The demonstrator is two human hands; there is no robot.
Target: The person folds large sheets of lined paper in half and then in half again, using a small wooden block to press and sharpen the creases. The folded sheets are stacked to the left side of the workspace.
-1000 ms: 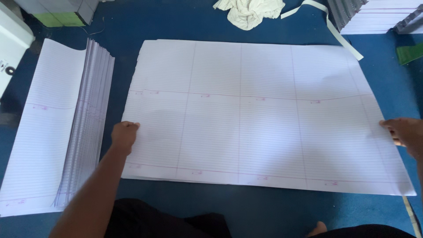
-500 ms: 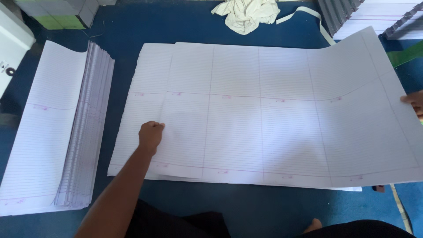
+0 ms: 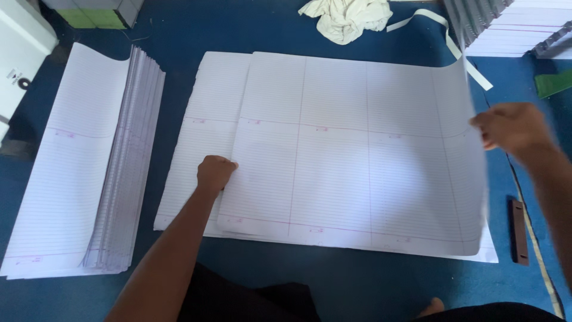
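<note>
At far left on the blue floor [image 3: 357,280], a white box [image 3: 18,48] stands at the edge of view, with a folded stack of ruled sheets [image 3: 77,173] lying just to its right, its fanned edges facing right. Right of that stack, well apart from it, lies a flat pile of large ruled sheets [image 3: 205,137]. The left hand [image 3: 215,173] rests on this pile at the left edge of the top sheet [image 3: 345,161], fingers curled under into a loose fist; whether they pinch the paper cannot be told. The top sheet lies offset to the right over the pile, its right edge raised and curling upward. The right hand [image 3: 511,128] is at that raised edge, fingers closed on the paper. At far centre lies a crumpled pale cloth [image 3: 345,18], with a white strip [image 3: 441,36] beside it. Farther right stand more paper stacks [image 3: 512,30]. Near right, a dark brown bar [image 3: 519,232] lies on the floor.
</note>
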